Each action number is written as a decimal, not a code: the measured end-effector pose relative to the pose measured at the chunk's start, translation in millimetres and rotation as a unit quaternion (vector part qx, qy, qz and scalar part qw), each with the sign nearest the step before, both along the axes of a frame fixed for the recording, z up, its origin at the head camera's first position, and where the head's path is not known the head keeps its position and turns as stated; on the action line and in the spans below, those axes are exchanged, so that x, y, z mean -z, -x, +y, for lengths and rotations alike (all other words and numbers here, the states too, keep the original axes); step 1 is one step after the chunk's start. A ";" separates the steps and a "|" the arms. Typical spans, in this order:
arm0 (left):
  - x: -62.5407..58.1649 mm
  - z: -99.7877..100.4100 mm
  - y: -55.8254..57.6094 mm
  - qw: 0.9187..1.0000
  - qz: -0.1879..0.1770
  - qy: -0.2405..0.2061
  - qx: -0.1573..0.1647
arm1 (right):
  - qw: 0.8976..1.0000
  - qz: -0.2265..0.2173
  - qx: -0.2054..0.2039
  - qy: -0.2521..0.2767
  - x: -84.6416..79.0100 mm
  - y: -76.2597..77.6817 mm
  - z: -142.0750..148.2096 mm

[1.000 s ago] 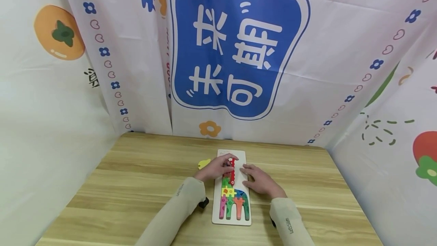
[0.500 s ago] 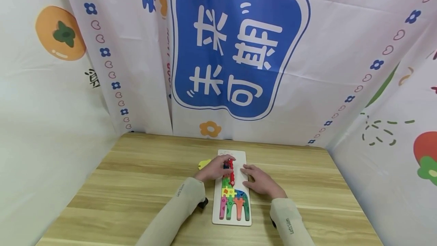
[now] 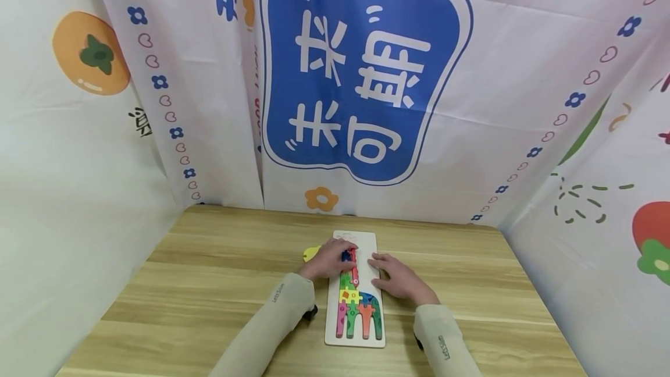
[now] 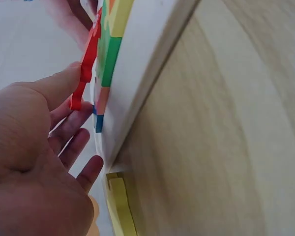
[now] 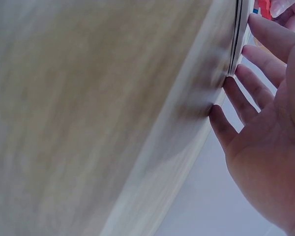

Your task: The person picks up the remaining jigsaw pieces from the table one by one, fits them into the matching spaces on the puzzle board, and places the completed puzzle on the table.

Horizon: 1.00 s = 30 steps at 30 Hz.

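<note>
My left hand (image 3: 327, 259) pinches a long red puzzle piece with a wavy edge (image 4: 88, 64) between thumb and fingers. The piece stands tilted at the right side of a column of coloured pieces on the white puzzle board (image 3: 369, 244). My right hand (image 3: 399, 279) lies at the board's right edge, its fingers spread and fingertips touching the rim. Lower on the board, a yellow piece (image 3: 349, 295) and several leg-shaped pieces, such as an orange one (image 3: 367, 322), sit fitted together. Part of the upper column is hidden under my left hand.
A loose yellow piece (image 3: 311, 253) lies on the wooden table (image 3: 230, 260), left of the board and close to my left wrist. Behind the table hangs a printed white cloth (image 3: 497, 150), with more cloth along both sides.
My left hand has shifted the red piece slightly left and toward me, closer against the coloured column. The right hand stays at the board's edge.
</note>
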<state>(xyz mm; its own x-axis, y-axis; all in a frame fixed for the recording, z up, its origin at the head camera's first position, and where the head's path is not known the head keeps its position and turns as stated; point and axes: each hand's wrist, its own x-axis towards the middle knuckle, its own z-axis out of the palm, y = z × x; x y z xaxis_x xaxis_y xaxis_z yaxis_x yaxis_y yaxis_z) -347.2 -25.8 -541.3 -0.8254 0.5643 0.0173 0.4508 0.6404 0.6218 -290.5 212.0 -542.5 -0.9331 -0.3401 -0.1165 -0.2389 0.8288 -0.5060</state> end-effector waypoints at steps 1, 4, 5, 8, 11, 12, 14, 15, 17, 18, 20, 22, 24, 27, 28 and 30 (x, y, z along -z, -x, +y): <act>0.7 -0.1 0.3 1.000 0.005 0.009 0.000 | 1.000 0.000 0.000 0.000 -0.1 0.1 0.0; 4.3 -0.1 1.4 0.999 0.015 0.029 0.000 | 1.000 0.003 -0.003 0.001 -0.3 0.0 0.0; 5.4 -0.1 1.6 0.999 0.016 0.034 0.000 | 1.000 0.004 -0.004 0.000 -0.2 0.0 0.0; 7.4 -0.1 1.8 0.999 0.015 0.048 -0.001 | 1.000 0.005 -0.002 -0.003 0.4 -0.3 0.1; 5.7 -0.2 -0.2 0.999 0.014 0.049 -0.001 | 1.000 0.006 0.001 -0.004 1.3 0.0 0.3; 4.8 -0.4 -0.6 0.999 0.014 0.048 0.000 | 1.000 0.007 0.001 -0.003 1.6 0.2 0.4; 5.5 -0.8 -0.9 0.999 0.020 0.045 0.002 | 1.000 0.007 0.001 -0.002 1.8 0.7 0.3; 5.7 -1.1 -0.9 0.999 0.023 0.045 0.004 | 1.000 0.007 0.002 -0.002 1.9 0.8 0.3; 7.1 -1.5 -0.1 0.999 0.030 0.044 0.006 | 1.000 0.007 0.002 -0.003 2.5 0.9 0.2; 8.2 -1.6 0.3 0.999 0.033 0.043 0.006 | 1.000 0.007 0.003 -0.003 2.7 1.1 0.3; 9.5 -1.5 0.6 0.998 0.036 0.046 0.006 | 1.000 0.007 0.002 -0.004 3.4 1.0 0.5; 9.5 -1.5 0.7 0.998 0.037 0.041 0.006 | 1.000 0.007 0.002 -0.004 4.2 0.9 0.8; 10.2 -2.3 0.5 0.999 0.036 0.039 0.005 | 1.000 0.006 0.001 -0.003 4.5 0.7 1.1; 9.9 -7.6 0.0 0.999 0.038 0.026 -0.004 | 1.000 0.003 0.002 -0.001 5.2 0.7 1.6; 9.7 -10.9 0.0 0.999 0.041 0.022 -0.010 | 1.000 0.003 0.002 0.000 5.4 0.7 1.8; 8.2 -19.6 0.9 0.999 0.044 0.006 -0.025 | 1.000 0.002 0.002 0.002 5.2 0.7 1.9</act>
<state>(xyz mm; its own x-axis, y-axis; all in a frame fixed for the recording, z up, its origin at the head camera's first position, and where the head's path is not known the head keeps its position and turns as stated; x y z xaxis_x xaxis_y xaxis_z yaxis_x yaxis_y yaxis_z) -348.1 -45.4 -549.5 -0.8485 0.5225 0.0844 0.4703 0.6712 0.5731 -291.2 213.9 -547.7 -0.9350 -0.3365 -0.1117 -0.2370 0.8274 -0.5091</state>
